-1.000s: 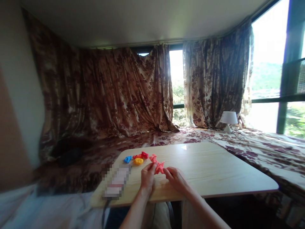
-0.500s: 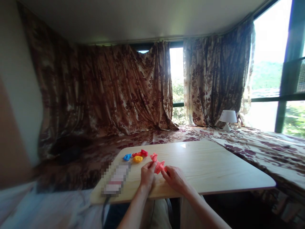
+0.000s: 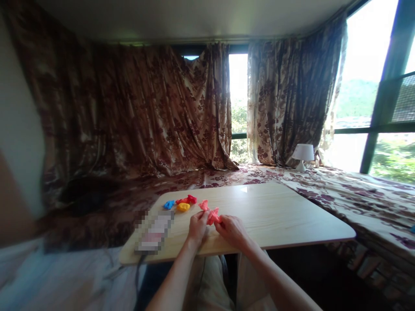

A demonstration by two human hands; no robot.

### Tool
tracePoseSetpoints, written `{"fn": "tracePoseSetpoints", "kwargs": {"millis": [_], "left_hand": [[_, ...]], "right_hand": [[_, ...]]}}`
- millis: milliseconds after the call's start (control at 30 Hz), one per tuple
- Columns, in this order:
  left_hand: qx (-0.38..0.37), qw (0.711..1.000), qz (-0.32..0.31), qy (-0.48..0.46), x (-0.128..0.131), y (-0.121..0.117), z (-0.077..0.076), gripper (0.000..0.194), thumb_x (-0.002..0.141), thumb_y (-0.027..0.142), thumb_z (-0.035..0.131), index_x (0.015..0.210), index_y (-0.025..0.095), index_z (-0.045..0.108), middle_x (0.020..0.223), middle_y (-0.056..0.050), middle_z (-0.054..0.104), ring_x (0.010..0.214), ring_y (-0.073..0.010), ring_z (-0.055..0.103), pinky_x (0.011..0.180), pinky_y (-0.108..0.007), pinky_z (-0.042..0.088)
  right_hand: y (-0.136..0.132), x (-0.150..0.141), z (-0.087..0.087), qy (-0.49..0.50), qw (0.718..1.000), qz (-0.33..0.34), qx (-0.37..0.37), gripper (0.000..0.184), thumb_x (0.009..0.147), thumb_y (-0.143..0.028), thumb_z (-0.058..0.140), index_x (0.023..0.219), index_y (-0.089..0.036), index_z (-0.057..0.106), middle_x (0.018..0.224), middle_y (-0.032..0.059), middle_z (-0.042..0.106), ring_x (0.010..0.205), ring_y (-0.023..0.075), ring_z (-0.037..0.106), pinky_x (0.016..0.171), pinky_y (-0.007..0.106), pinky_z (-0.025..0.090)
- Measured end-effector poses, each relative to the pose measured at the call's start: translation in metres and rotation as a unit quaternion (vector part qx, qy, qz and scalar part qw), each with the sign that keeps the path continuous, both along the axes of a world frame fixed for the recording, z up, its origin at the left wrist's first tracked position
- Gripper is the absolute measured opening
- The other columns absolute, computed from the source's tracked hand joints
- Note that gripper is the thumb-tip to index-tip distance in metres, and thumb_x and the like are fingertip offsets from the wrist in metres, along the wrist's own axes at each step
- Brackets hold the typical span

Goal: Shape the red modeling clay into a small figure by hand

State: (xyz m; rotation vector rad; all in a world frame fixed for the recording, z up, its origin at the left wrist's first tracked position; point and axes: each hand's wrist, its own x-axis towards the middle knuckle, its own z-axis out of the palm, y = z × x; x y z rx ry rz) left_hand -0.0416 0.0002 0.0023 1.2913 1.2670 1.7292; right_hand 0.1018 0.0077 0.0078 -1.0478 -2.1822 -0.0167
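We hold the pink cloth (image 3: 213,215) slanting from far left to near right; our left hand (image 3: 198,225) pinches its middle; our right hand (image 3: 231,229), its near end.

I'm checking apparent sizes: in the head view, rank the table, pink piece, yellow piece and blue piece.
1. Table
2. Pink piece, partly covered
3. Yellow piece and blue piece: too alike to rank

Daylight pours in from the right, the big window (image 3: 361,65) nearly white with glare, and through a gap in the curtains (image 3: 191,116). A glint sits on the table (image 3: 282,216); the left wall (image 3: 17,121) is dim, the outer edges look stretched and smeared, and coarse squares (image 3: 154,233) mask one patch.
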Motion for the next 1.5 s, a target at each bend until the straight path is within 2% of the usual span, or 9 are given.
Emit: {"fn": "tracePoseSetpoints", "kwargs": {"millis": [133,333,500,700,967,1133,1367,1500], "left_hand": [[-0.001,1.000,0.013,-0.006,0.0025,-0.0019,0.0016,0.036,0.069,0.046,0.059,0.064,0.011,0.067,0.051,0.001,0.055,0.053,-0.0107,0.045,0.054,-0.022,0.036],[0.003,0.999,-0.022,0.040,0.0070,-0.0053,0.0035,0.032,0.069,0.042,0.060,0.057,0.012,0.063,0.050,0.002,0.052,0.052,-0.0100,0.043,0.053,-0.021,0.034],[0.002,0.998,-0.003,0.067,0.0065,-0.0049,0.0033,0.036,0.069,0.045,0.058,0.053,0.013,0.059,0.048,0.002,0.049,0.051,-0.0099,0.041,0.052,-0.022,0.033],[0.000,0.998,-0.018,0.056,0.0071,-0.0041,0.0019,0.035,0.068,0.045,0.059,0.054,0.014,0.061,0.049,0.002,0.050,0.051,-0.0100,0.042,0.051,-0.021,0.033],[-0.011,0.997,-0.018,0.078,0.0075,-0.0050,0.0028,0.035,0.070,0.044,0.058,0.055,0.013,0.061,0.049,0.002,0.049,0.051,-0.0094,0.041,0.051,-0.021,0.032],[0.004,0.998,-0.007,0.054,0.0063,-0.0061,0.0040,0.035,0.070,0.046,0.057,0.055,0.014,0.060,0.049,0.003,0.050,0.051,-0.0096,0.041,0.051,-0.021,0.032],[0.011,0.997,0.001,0.079,0.0052,-0.0039,0.0010,0.035,0.068,0.045,0.060,0.051,0.014,0.058,0.047,0.003,0.048,0.050,-0.0100,0.040,0.051,-0.021,0.032],[0.006,0.996,0.012,0.087,0.0059,-0.0023,0.0004,0.037,0.068,0.046,0.059,0.049,0.014,0.056,0.045,0.003,0.046,0.049,-0.0096,0.039,0.049,-0.021,0.031]], "right_hand": [[-0.0006,-0.0004,-0.0002,0.015,0.999,-0.034,0.007,0.025,0.080,-0.034,0.053,0.061,-0.018,0.053,0.057,-0.0007,0.060,0.053,0.0109,0.050,0.053,0.023,0.023],[-0.0028,0.0022,0.0009,0.003,1.000,0.010,0.022,0.024,0.087,-0.030,0.043,0.070,-0.019,0.057,0.068,0.0000,0.065,0.060,0.0115,0.054,0.056,0.023,0.024],[-0.0015,0.0012,-0.0008,-0.010,1.000,-0.019,0.018,0.021,0.082,-0.025,0.047,0.065,-0.019,0.057,0.064,0.0003,0.064,0.057,0.0113,0.053,0.055,0.024,0.023],[0.0001,-0.0001,-0.0025,-0.015,0.999,-0.031,0.012,0.022,0.082,-0.033,0.048,0.068,-0.019,0.059,0.068,0.0019,0.067,0.057,0.0120,0.055,0.054,0.025,0.022],[0.0000,0.0018,-0.0002,-0.036,0.999,-0.016,0.008,0.021,0.084,-0.027,0.047,0.069,-0.018,0.058,0.069,0.0031,0.067,0.059,0.0120,0.055,0.055,0.025,0.023],[-0.0022,0.0021,0.0010,-0.018,1.000,-0.006,0.013,0.026,0.084,-0.035,0.048,0.065,-0.019,0.056,0.065,0.0005,0.064,0.055,0.0107,0.053,0.053,0.024,0.022],[-0.0044,0.0005,0.0015,0.003,0.999,-0.030,0.016,0.012,0.081,-0.029,0.052,0.076,-0.020,0.059,0.073,0.0014,0.068,0.064,0.0138,0.059,0.057,0.024,0.026],[-0.0027,-0.0009,0.0007,-0.013,0.999,-0.035,0.007,0.012,0.082,-0.027,0.051,0.080,-0.020,0.060,0.077,0.0038,0.069,0.068,0.0153,0.061,0.059,0.024,0.029]]}}
